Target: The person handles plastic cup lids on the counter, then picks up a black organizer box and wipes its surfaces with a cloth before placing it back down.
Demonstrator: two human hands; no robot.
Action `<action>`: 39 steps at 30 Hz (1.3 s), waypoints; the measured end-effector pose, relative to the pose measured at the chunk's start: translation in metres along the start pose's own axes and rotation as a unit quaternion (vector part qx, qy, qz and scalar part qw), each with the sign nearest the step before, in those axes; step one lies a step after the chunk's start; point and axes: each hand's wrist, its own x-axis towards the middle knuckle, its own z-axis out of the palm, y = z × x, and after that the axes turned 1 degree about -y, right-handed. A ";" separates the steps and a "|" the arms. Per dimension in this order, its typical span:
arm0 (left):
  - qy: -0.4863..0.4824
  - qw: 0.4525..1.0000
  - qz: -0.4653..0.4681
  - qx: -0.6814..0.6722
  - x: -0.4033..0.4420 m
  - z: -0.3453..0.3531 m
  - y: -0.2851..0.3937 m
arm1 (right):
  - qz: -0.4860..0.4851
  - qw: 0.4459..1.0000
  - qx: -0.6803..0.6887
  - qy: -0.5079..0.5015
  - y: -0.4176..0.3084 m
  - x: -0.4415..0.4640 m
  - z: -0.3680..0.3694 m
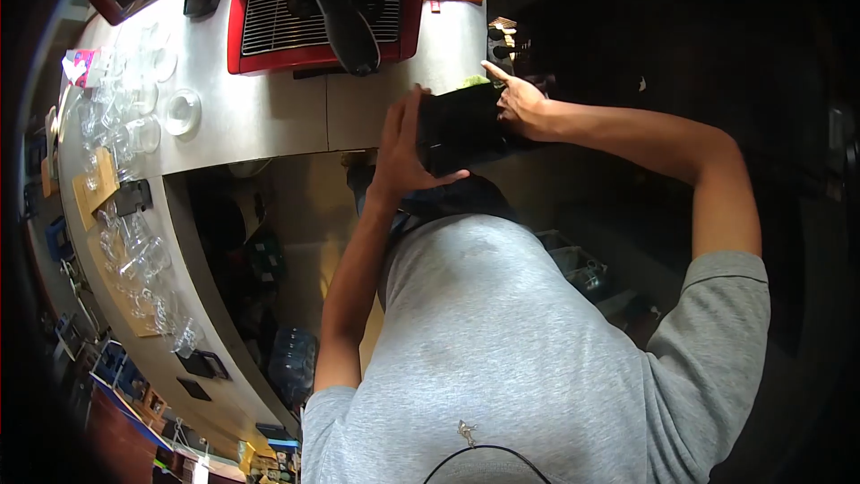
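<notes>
The black object lies between the hands at the front edge of the counter. The left hand is spread wide beside it; the right hand curls narrowly at its right end, its grip indeterminable. Level, two-sided support would probably steady it. Beyond stands a red machine; clear vessels crowd the left.

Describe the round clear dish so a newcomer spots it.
Find the red-framed grille on the steel counter. Left of it is jumbled clear glassware. The round clear dish sits at its right edge, a full ringed circle nothing overlaps.
</notes>
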 end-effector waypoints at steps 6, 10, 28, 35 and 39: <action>0.020 1.000 0.006 -0.019 0.005 -0.016 -0.004 | 0.007 0.965 0.179 0.190 0.023 -0.036 0.012; -0.004 1.000 0.020 -0.004 0.014 -0.022 -0.003 | 0.027 0.960 0.189 0.206 0.018 -0.059 0.004; -0.118 0.991 0.051 -0.030 0.028 -0.040 -0.026 | 0.157 0.923 0.324 0.138 -0.013 -0.045 -0.017; -0.137 0.988 0.061 -0.027 0.032 -0.041 -0.028 | 0.095 0.965 0.243 0.023 -0.023 0.008 -0.024; -0.153 0.986 0.062 -0.032 0.036 -0.042 -0.028 | 0.069 0.970 0.232 0.021 -0.028 0.056 -0.007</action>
